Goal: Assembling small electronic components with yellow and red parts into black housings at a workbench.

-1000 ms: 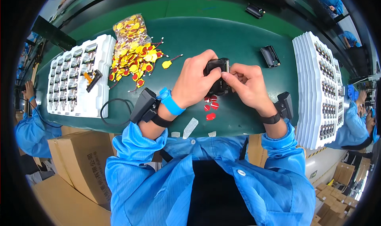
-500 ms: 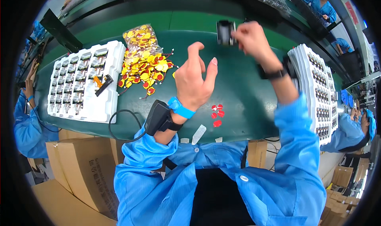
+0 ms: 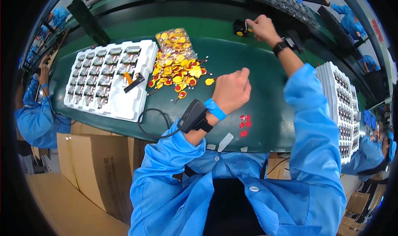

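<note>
My right hand (image 3: 264, 30) reaches to the far side of the bench, its fingertips at the edge of a small black housing (image 3: 240, 28) with a bit of yellow in it. The fingers look closed on that edge. Over the middle of the bench my left hand (image 3: 233, 89) is curled, back of the hand up; what its fingers hold, if anything, is hidden. A single yellow disc (image 3: 209, 82) lies just left of it. Beyond that is a loose pile of yellow and red discs with thin wires (image 3: 176, 75). Several red round stickers (image 3: 244, 124) lie nearer me.
A white tray of small metal-and-board parts (image 3: 103, 74) stands left, an orange-and-black tool (image 3: 133, 82) on it. A clear bag of discs (image 3: 176, 43) lies behind the pile. Stacked white trays (image 3: 340, 107) stand right. Cartons (image 3: 95, 165) fill the lower left. Other people sit both sides.
My right hand has moved farther away with the black housing, onto the far green strip. My left hand has gone from spread fingers to curled. The whole view has shifted.
</note>
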Action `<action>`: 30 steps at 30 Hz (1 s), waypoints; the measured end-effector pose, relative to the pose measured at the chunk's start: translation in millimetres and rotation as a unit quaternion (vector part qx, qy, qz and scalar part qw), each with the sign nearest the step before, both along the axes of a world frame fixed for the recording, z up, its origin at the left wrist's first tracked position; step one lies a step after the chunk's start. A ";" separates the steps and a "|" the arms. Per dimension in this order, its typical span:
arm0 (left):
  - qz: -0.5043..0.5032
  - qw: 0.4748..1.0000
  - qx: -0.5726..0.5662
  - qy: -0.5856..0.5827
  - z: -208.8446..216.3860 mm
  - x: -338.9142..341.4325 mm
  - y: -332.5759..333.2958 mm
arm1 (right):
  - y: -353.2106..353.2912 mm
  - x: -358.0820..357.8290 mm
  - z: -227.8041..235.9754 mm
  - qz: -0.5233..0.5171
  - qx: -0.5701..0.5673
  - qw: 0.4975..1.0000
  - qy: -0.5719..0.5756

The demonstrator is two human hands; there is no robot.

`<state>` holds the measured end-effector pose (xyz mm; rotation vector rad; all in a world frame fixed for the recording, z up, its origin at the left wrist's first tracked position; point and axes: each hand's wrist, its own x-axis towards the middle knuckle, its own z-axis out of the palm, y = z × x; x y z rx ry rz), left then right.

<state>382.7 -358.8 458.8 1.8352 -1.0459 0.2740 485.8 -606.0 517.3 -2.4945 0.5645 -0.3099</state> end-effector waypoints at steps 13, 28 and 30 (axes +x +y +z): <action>-0.065 0.950 -0.154 -0.262 19.6 -15.0 14.4 | 137.2 -85.5 -56.7 0.360 -0.034 0.932 -0.011; -0.038 0.936 -0.150 -0.318 53.6 -30.1 26.3 | 158.7 -105.5 -72.8 0.412 0.111 0.850 -0.308; -0.022 0.943 -0.129 -0.306 51.2 -29.9 36.2 | 163.8 -114.3 -46.8 0.421 0.045 0.898 -0.118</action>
